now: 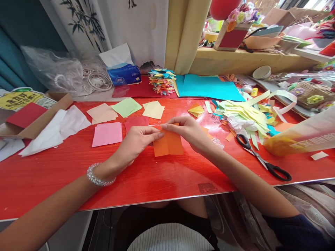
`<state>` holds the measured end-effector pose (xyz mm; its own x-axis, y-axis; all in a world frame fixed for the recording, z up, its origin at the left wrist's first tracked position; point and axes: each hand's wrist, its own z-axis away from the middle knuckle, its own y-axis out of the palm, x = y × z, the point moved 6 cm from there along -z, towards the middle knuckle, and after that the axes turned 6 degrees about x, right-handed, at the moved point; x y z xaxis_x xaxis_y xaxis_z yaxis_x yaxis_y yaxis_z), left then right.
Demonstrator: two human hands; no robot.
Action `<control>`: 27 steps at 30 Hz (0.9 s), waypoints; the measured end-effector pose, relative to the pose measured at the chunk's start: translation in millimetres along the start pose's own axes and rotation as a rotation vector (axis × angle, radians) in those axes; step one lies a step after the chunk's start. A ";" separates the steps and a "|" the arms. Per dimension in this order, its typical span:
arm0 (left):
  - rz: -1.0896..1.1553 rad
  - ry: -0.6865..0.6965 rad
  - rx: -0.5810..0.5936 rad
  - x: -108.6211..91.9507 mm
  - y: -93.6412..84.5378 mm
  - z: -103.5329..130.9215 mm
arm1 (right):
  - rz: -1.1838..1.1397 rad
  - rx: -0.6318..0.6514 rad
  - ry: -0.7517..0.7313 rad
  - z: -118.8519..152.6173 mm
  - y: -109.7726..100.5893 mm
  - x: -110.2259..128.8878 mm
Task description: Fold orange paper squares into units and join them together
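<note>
Between my two hands is an orange square of paper (169, 143) with a crease down its middle, lifted just above the red table. My left hand (137, 141) pinches its upper left edge between thumb and fingers. Along the top edge, my right hand (187, 130) grips the same sheet, thumb and fingertips close to the left ones. Just behind my left hand lie red paper squares (136, 122), partly covered. A pink stack of squares (107, 134) is to the left. Beyond my right hand sits a small folded yellow paper piece (196, 111).
Black-handled scissors (263, 158) lie at the right beside a heap of paper strips (243, 115). Peach (102, 113), green (127, 107) and cream squares (153, 109) lie further back. Behind them stand a folded-paper stack (162, 82), blue sheets (209, 87) and a tissue pack (121, 71).
</note>
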<state>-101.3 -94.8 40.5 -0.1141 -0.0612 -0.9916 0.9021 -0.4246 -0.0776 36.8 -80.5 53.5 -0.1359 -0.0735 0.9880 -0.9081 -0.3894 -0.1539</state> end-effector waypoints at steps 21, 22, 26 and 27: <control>-0.054 0.112 -0.111 -11.5 -15.9 -2.5 | 0.634 -0.075 -0.445 7.4 2.1 22.4; -0.037 0.115 -0.101 -10.9 -15.8 -2.9 | 0.692 -0.088 -0.499 8.9 3.4 23.3; 0.022 0.103 -0.077 -10.0 -15.3 -3.1 | 0.829 -0.154 -0.637 12.9 2.3 21.3; 0.024 0.097 -0.076 -10.2 -15.3 -3.0 | 0.839 -0.163 -0.658 13.5 1.6 20.5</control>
<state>-112.7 -85.0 51.6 -0.0544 0.0186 -0.9983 0.9334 -0.3542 -0.0574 37.9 -95.0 73.3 -0.5442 -0.7584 0.3588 -0.6725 0.1386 -0.7270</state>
